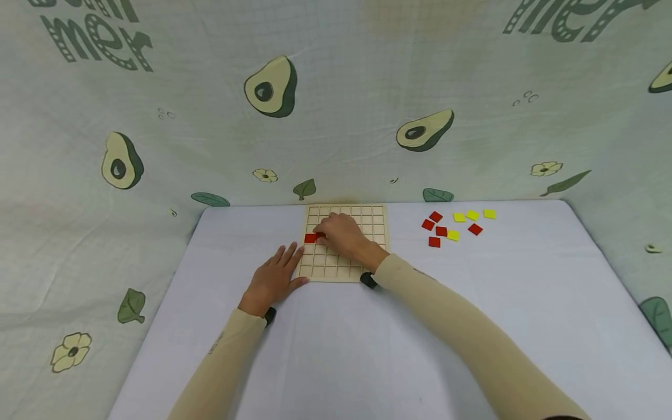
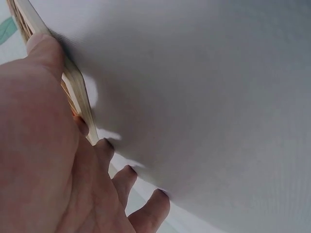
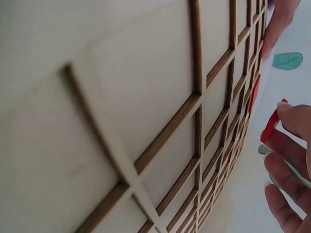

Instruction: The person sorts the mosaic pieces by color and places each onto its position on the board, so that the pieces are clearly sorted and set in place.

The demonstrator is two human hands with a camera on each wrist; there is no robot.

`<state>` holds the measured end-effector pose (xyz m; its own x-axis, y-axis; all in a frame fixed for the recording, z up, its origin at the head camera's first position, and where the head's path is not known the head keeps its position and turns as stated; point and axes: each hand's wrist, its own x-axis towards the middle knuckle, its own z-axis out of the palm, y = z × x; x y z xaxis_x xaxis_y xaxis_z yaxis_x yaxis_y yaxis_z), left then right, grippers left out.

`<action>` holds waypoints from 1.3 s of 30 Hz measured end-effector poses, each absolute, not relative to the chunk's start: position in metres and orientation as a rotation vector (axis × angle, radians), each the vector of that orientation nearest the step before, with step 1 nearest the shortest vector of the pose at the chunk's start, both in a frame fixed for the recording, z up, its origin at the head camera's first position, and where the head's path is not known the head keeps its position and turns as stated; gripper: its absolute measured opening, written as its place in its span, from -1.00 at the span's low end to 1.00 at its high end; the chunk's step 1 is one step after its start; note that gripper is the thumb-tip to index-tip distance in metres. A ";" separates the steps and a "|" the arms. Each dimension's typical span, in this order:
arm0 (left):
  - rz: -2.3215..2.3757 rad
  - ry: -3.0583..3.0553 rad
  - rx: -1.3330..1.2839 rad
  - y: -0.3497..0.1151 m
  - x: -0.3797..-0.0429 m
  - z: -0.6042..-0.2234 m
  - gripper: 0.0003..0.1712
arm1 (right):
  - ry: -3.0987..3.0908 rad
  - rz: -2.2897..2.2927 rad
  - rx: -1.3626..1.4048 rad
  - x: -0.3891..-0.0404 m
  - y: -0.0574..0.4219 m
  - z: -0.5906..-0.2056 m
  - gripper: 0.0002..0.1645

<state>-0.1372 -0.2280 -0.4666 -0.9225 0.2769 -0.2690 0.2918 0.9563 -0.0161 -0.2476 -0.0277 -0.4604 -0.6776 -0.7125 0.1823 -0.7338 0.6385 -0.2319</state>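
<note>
A light wooden grid board [image 1: 328,271] lies on the white table, its square cells divided by grooves. One red square tile [image 1: 310,238] sits in a cell by the board's left edge. Over the board, my right hand [image 1: 343,236] pinches a second red tile [image 3: 273,125] between thumb and index finger, tilted and just right of the placed one. My left hand [image 1: 274,279] rests with spread fingers at the board's lower left. In the left wrist view its thumb [image 2: 46,48] touches the board's edge [image 2: 77,85].
To the right of the board lie several loose red tiles [image 1: 434,241] and several yellow tiles [image 1: 489,214], flat on the white tablecloth [image 1: 336,350]. A hanging cloth [image 1: 346,146] with avocado prints stands behind the table's far edge.
</note>
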 end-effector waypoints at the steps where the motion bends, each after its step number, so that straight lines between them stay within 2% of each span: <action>1: -0.086 2.839 0.419 -0.228 -0.138 -0.467 -0.04 | -2.782 0.436 1.226 -0.248 -0.029 -0.461 -0.76; 9: -0.079 2.834 0.408 -0.230 -0.138 -0.469 -0.03 | -2.798 0.355 1.215 -0.248 -0.036 -0.462 -0.88; 19: -0.086 2.841 0.410 -0.229 -0.137 -0.470 -0.03 | -2.835 0.295 1.162 -0.249 -0.037 -0.466 -0.93; 39: -0.060 2.849 0.416 -0.229 -0.136 -0.469 -0.04 | -2.910 0.177 1.082 -0.242 -0.040 -0.463 -0.87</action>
